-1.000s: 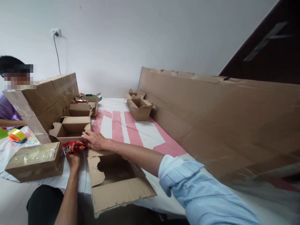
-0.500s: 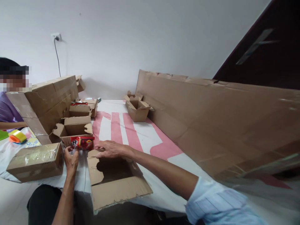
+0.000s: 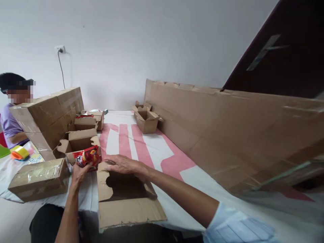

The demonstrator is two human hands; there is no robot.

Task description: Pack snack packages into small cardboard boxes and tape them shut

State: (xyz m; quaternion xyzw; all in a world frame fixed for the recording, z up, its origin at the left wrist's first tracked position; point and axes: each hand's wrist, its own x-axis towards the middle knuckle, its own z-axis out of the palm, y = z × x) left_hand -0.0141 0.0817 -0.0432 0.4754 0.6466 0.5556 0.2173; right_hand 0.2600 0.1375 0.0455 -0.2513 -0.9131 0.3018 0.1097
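Note:
My left hand (image 3: 80, 173) is closed on a shiny red packet (image 3: 89, 157), gripping its lower edge just in front of an open cardboard box. The packet is tilted, its right end higher, with yellow and white print on it. My right hand (image 3: 125, 164) lies over the far edge of another open cardboard box (image 3: 131, 211), thumb and fingers on its far flap. That box stands nearest me at the table's front edge, flaps spread and inside dark; its contents cannot be made out.
A taped closed box (image 3: 39, 179) sits on the left. Open boxes (image 3: 82, 135) line a stacked cardboard wall (image 3: 58, 118); two small ones (image 3: 146, 122) stand by a long cardboard panel (image 3: 215, 131) on the right. A person (image 3: 15, 118) sits beyond the left wall, near a yellow-orange roll (image 3: 20, 153).
My left hand has taken hold of the red packet and lifted and tilted it, its right end up. My right hand stays on the near box. The view has shifted slightly.

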